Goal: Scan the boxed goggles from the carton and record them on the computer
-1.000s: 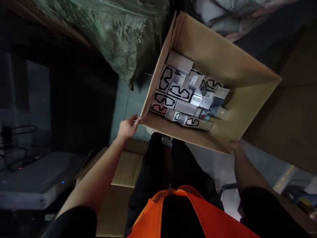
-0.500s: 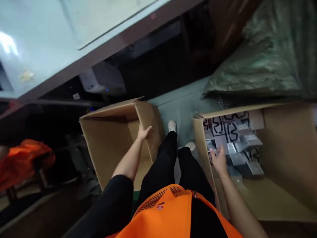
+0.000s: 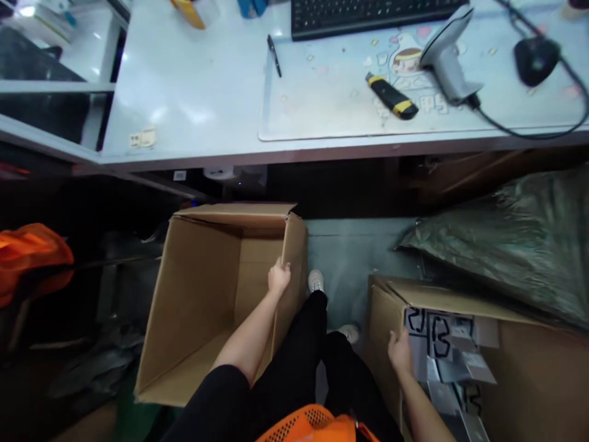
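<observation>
My left hand [image 3: 279,277] is closed over the right-hand rim of a cardboard box [image 3: 197,288], thumb on the outside. This box stands open, and its visible inside is bare. My right hand [image 3: 401,351] grips the left rim of a second cardboard box [image 3: 384,319], with the thumb outside and the fingers partly hidden. Inside that second box lie several small grey-white boxes [image 3: 444,380], some bearing thick black markings [image 3: 440,336]. My legs and shoes stand between the two large boxes.
Ahead is a desk [image 3: 193,92] with a keyboard [image 3: 368,15], a pen [image 3: 275,55], a utility knife [image 3: 391,96] and a corded barcode scanner [image 3: 448,58]. A plastic-wrapped bundle [image 3: 519,227] lies beyond the right box. An orange garment [image 3: 34,258] shows at far left.
My view has turned and lifted, so the desktop now shows. My right hand has gone from the small boxes to the second box's rim. My left hand still holds its box.
</observation>
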A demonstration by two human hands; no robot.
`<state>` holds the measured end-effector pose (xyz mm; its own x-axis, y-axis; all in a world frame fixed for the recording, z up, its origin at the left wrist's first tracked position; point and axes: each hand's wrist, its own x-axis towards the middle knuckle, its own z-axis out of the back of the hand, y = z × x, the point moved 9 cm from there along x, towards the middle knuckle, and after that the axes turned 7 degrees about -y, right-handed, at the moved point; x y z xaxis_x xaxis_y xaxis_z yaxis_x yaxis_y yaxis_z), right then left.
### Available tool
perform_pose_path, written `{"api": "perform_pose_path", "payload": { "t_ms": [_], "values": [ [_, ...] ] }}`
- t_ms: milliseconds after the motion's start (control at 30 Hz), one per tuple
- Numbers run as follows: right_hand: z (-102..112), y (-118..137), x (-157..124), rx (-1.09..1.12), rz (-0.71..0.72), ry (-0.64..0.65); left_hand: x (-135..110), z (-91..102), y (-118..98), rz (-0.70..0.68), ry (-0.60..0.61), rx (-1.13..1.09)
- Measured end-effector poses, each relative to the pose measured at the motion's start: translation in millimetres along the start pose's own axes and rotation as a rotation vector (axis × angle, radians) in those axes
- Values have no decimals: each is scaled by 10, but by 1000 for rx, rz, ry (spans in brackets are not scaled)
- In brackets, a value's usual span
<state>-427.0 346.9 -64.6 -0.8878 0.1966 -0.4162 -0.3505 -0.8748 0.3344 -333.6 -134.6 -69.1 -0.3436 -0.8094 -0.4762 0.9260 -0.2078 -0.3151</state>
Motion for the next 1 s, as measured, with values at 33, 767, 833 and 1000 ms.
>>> {"api": "perform_pose_path", "payload": {
  "t_ms": [33, 767, 833, 1000],
  "values": [
    [69, 28, -40, -13, -29, -4, -47, -30, 11, 7, 28, 18],
    [-67, -509, -355, -256, -369, 38, 462, 79, 526, -85, 6, 154],
    [-68, -504, -345, -258, -369, 43, 455, 83, 514, -94, 5, 150],
    [-69, -519, -331, -271, -373, 57, 429, 81, 496, -123, -3, 140]
  ]
}}
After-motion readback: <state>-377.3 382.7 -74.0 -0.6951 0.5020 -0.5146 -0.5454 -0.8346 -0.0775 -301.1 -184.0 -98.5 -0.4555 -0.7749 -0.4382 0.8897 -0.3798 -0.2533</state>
